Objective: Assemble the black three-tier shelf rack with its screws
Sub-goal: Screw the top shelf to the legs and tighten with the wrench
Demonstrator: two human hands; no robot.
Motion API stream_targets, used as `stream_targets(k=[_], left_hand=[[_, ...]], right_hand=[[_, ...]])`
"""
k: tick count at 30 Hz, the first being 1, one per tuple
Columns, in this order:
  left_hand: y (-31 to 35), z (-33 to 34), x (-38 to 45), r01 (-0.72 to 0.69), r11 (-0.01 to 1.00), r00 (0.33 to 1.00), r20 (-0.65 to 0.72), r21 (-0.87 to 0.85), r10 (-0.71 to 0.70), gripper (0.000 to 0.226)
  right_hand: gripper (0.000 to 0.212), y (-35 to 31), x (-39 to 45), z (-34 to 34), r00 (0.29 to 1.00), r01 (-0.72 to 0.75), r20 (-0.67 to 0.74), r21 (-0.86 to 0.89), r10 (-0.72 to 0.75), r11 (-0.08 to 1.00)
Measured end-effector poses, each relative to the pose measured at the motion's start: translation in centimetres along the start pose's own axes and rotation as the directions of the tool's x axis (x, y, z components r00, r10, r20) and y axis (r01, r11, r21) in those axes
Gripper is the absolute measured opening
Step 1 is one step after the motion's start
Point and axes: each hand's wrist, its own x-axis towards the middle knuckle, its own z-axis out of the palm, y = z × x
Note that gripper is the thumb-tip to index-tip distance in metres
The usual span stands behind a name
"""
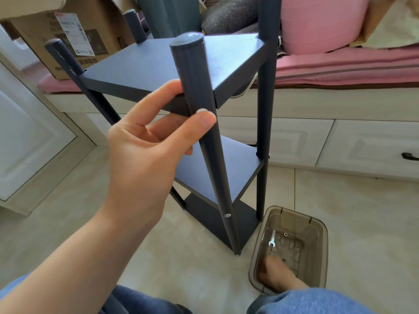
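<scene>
Pale floor tiles carry the upright rack, its posts running vertically. Left hand reaches forward, thumb and fingers pinching the nearest post beside the top shelf. Right hand dips into the brown bin beside the rack's foot; its grip cannot be told
</scene>
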Motion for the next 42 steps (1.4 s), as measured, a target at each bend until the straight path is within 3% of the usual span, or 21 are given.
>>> stream_targets(k=[3, 7, 13, 15, 18, 22, 31, 36, 42], left_hand=[[0.0, 0.0, 0.0, -0.004, 1.000, 1.000, 0.002, 0.001, 0.004, 0.036], [0.2, 0.0, 0.1, 0.003, 1.000, 1.000, 0.003, -0.005, -0.003, 0.035], [0.6, -0.2, 0.0, 0.032, 0.999, 0.999, 0.013, -0.038, -0.031, 0.035], [1.0, 0.0, 0.0, 0.035, 0.998, 0.999, 0.018, -0.047, -0.034, 0.032], [1.5, -0.1, -0.2, 0.055, 0.997, 0.998, 0.008, -0.051, -0.055, 0.030], [2.0, -0.6, -0.9, 0.083, 0.996, 0.996, -0.008, -0.038, -0.083, 0.036], [4.3, -2.8, -2.7, 0.203, 0.977, 0.979, -0.015, -0.069, -0.204, 0.035], [6.9, -4.6, -2.8, 0.288, 0.950, 0.954, -0.044, -0.122, -0.295, 0.028], [9.5, -8.7, -1.4, 0.286, 0.941, 0.947, -0.100, -0.179, -0.307, 0.044]], right_hand=[[0.016, 0.1, -0.3, -0.7, 0.999, -0.021, -0.042, 0.068, 0.024, 0.997], [0.030, 0.2, -1.5, -1.9, 0.991, -0.011, -0.134, 0.142, 0.031, 0.990], [0.010, -0.3, -5.9, -6.7, 0.977, 0.063, -0.214, 0.270, -0.004, 0.961], [0.012, -0.9, -8.2, -10.0, 0.963, 0.131, -0.266, 0.321, -0.043, 0.938], [0.007, -2.4, -12.6, -16.1, 0.914, 0.237, -0.405, 0.487, -0.023, 0.841], [0.009, -5.6, -19.4, -22.6, 0.843, 0.429, -0.537, 0.661, -0.010, 0.616], [0.012, -14.9, -28.7, -27.2, 0.799, 0.576, -0.571, 0.641, -0.186, 0.507], [0.011, -18.3, -29.8, -27.2, 0.803, 0.570, -0.554, 0.603, -0.221, 0.559], [0.007, -20.6, -29.2, -25.6, 0.802, 0.556, -0.549, 0.545, -0.234, 0.628]])
